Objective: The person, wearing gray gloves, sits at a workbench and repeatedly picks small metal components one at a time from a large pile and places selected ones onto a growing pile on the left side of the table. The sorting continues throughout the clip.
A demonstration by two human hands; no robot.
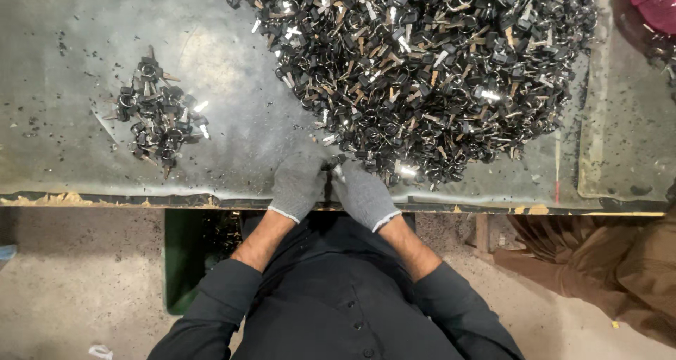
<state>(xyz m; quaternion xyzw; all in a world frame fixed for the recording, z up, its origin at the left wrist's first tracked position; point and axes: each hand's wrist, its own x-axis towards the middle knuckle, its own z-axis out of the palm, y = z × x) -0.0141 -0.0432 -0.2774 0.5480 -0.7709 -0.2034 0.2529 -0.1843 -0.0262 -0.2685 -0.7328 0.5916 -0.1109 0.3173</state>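
Both my hands wear grey knit gloves and meet at the near edge of a worn grey table point(70, 71). My left hand point(298, 184) and my right hand point(362, 193) pinch a small black-headed key piece point(332, 166) between their fingertips. Just beyond them spreads a large heap of black-and-metal keys point(422, 64), covering the table's middle and right. A small separate pile of the same keys point(158, 117) lies to the left, well apart from my hands.
A green bin point(184, 254) stands under the table by my left arm. Another person in brown clothing point(598, 261) is at the right. Something pink point(655, 1) sits at the top right corner. Black crumbs dot the tabletop.
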